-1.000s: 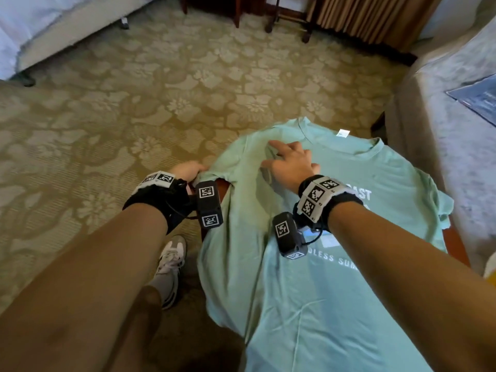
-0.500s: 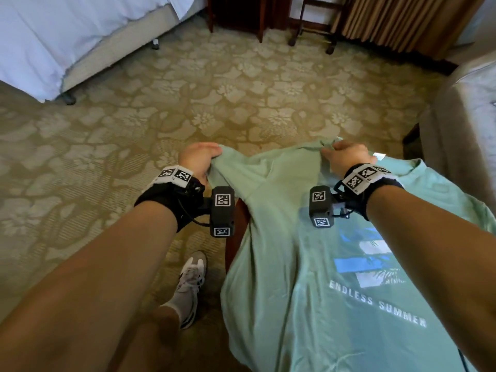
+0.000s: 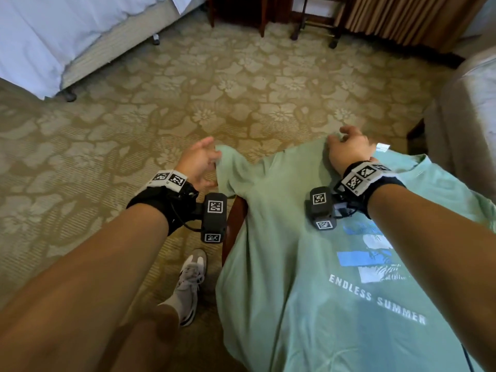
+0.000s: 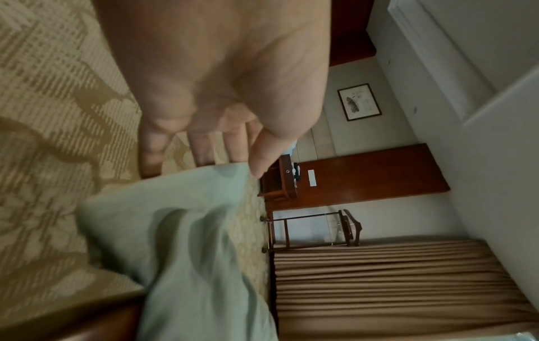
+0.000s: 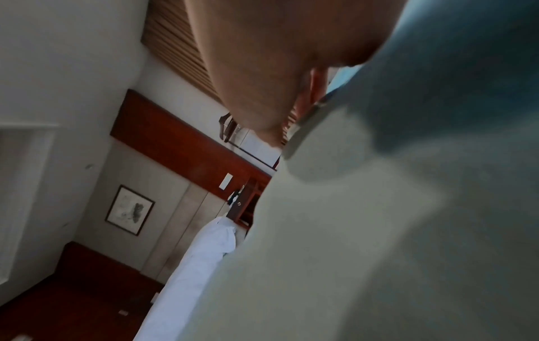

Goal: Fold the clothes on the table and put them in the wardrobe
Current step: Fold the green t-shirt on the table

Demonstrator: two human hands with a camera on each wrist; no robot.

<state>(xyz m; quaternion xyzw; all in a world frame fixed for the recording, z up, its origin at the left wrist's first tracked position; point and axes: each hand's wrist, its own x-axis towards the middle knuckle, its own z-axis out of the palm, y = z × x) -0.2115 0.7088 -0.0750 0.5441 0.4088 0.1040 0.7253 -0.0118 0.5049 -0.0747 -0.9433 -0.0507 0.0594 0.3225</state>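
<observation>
Nearest the camera, the shirt (image 3: 308, 291), a pale green tee printed with blue blocks and the words ENDLESS SUMMER, lay spread face up over the table (image 3: 233, 226), whose dark wood edge showed just left of the cloth; the hem hung off the near side. On the carpet (image 3: 134, 124) beside the table stood a foot in a shoe (image 3: 190, 280). Farther out, the left hand (image 3: 198, 165) pinched the tip of the left sleeve between thumb and fingers (image 4: 204, 147), holding it out past the table edge. The right hand (image 3: 349, 149) sat at the shirt's far edge by the collar, fingers curled down into the cloth; the wrist view showed cloth bunched against the thumb, so it gripped the shirt there. A white tag (image 3: 382, 147) lay just right of that hand. Beyond them were a bed (image 3: 53, 36) at the left, dark furniture legs and a curtain (image 3: 402, 20).
</observation>
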